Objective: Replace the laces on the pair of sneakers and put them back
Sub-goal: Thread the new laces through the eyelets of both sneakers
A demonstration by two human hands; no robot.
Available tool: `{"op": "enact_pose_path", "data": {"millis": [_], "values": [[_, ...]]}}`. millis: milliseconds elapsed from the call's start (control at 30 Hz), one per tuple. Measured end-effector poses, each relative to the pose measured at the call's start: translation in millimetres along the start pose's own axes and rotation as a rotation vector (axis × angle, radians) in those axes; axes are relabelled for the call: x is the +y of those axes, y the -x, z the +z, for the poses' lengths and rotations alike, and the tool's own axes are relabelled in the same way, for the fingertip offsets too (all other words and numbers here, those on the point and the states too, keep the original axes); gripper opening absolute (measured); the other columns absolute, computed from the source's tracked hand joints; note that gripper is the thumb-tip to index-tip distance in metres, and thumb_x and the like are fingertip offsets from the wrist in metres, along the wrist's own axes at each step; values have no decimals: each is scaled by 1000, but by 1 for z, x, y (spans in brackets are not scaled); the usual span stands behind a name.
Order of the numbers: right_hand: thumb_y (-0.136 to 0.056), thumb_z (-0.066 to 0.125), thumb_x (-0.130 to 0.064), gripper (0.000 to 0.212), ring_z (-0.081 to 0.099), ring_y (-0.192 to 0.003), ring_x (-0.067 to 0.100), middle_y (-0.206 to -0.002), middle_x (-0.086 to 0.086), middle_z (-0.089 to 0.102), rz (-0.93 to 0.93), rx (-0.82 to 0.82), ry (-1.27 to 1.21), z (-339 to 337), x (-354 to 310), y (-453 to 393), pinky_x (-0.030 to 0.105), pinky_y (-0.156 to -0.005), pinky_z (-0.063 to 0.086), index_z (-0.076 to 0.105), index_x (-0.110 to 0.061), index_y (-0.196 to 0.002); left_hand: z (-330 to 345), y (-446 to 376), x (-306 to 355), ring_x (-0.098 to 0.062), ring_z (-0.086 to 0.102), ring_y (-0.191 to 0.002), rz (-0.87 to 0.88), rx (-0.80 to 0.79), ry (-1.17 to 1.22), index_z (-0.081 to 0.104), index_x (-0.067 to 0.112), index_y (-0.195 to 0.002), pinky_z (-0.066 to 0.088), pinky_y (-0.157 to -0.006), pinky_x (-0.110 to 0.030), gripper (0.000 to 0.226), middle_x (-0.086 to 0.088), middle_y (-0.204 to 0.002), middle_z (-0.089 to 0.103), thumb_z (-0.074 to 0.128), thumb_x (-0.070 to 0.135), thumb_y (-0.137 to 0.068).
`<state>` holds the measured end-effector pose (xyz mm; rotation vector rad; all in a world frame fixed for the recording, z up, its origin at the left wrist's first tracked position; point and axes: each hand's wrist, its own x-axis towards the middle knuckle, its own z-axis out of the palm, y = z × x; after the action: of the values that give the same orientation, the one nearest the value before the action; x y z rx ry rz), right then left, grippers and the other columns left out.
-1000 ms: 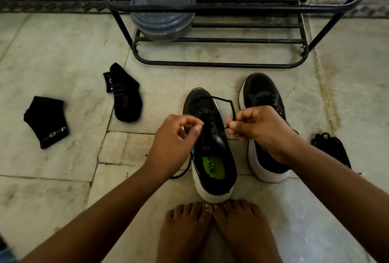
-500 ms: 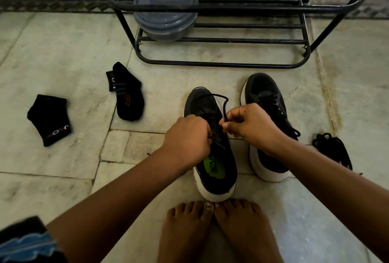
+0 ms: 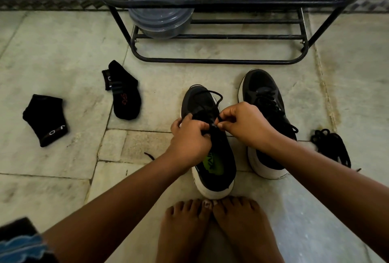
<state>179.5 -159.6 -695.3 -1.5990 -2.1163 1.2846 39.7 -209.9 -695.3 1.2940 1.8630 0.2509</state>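
Two black sneakers with white soles stand on the floor, toes pointing away from me. The left sneaker has a green insole and sits right in front of my bare feet. Over its eyelets, my left hand grips the tongue area and lace. My right hand pinches the tip of the black lace, which loops up over the toe. The right sneaker stands laced beside it, partly behind my right wrist. A bundle of loose black laces lies on the floor to the right.
A black metal shoe rack stands ahead, with a grey lidded plastic container on its lower bars. Two black socks lie on the stone floor to the left. A wall runs behind the rack.
Both hands have come together over the left sneaker's eyelets. The lace loop has shortened and the right hand has carried the lace tip leftward toward the left hand.
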Motion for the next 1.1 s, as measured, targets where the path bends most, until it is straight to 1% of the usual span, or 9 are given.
{"op": "enact_pose_path", "data": {"millis": [67, 133, 233, 367, 533, 700, 900, 1000, 1100], "values": [[-86, 65, -11, 14, 57, -69, -4, -71, -13, 63, -6, 10, -21, 0, 1, 0, -1, -58, 39, 70, -23, -79, 2, -4, -8, -30, 24, -140, -24, 60, 205, 68, 21, -111, 34, -111, -40, 29, -3, -152, 29, 55, 6, -90], [-86, 65, -11, 19, 58, -70, -3, -78, -8, 68, -12, 20, -51, 0, 2, 0, -2, -59, 39, 67, -26, -74, 3, -3, -9, -26, 29, -137, -40, 92, 245, 69, 23, -109, 40, -107, -40, 27, 1, -150, 32, 58, 9, -89], [-87, 65, -12, 22, 62, -76, -1, -85, -5, 71, -29, 36, -72, 0, -1, 0, 1, -64, 41, 66, -29, -72, 3, 0, -7, -22, 21, -139, -39, 115, 151, 69, 28, -110, 31, -111, -36, 25, 3, -148, 32, 60, 18, -89], [-88, 64, -12, 25, 63, -77, 0, -81, -5, 70, -50, 26, -66, -2, -4, -1, 4, -67, 42, 65, -29, -70, 0, 2, -5, -22, 14, -138, -28, 132, 86, 68, 30, -110, 21, -111, -37, 23, 3, -148, 33, 62, 23, -88], [-87, 65, -13, 15, 59, -66, -3, -71, -10, 66, -32, 1, -36, -2, 0, -2, 0, -58, 39, 70, -20, -75, 0, 2, -6, -23, 14, -136, -43, 148, 123, 69, 30, -106, 24, -112, -41, 23, 4, -146, 33, 69, 26, -83], [-88, 63, -13, 20, 58, -64, -10, -73, -9, 67, -43, 18, -73, -2, -1, -1, 0, -58, 39, 67, -26, -73, 2, 4, -7, -21, 14, -135, -43, 149, 179, 69, 30, -103, 24, -112, -45, 24, 5, -146, 31, 74, 29, -79], [-90, 61, -14, 12, 55, -65, -2, -72, -7, 63, -53, 18, 69, -2, -4, -4, 1, -54, 38, 72, -15, -86, 2, 3, -6, -22, 15, -135, -50, 144, 161, 69, 30, -104, 25, -111, -41, 26, 5, -146, 31, 73, 31, -79], [-90, 60, -13, 13, 52, -61, -1, -65, -12, 56, -73, 35, 122, -1, -2, -1, 2, -52, 37, 72, -14, -85, 1, 3, -6, -22, 16, -134, -54, 146, 173, 68, 31, -101, 26, -111, -40, 23, 5, -145, 31, 74, 30, -78], [-90, 60, -12, 13, 56, -64, 4, -67, -9, 59, -81, 54, 154, 1, -2, 0, 5, -53, 39, 72, -13, -85, 1, 2, -6, -22, 16, -134, -59, 144, 182, 68, 31, -100, 28, -110, -41, 23, 6, -144, 31, 74, 30, -78]]}}
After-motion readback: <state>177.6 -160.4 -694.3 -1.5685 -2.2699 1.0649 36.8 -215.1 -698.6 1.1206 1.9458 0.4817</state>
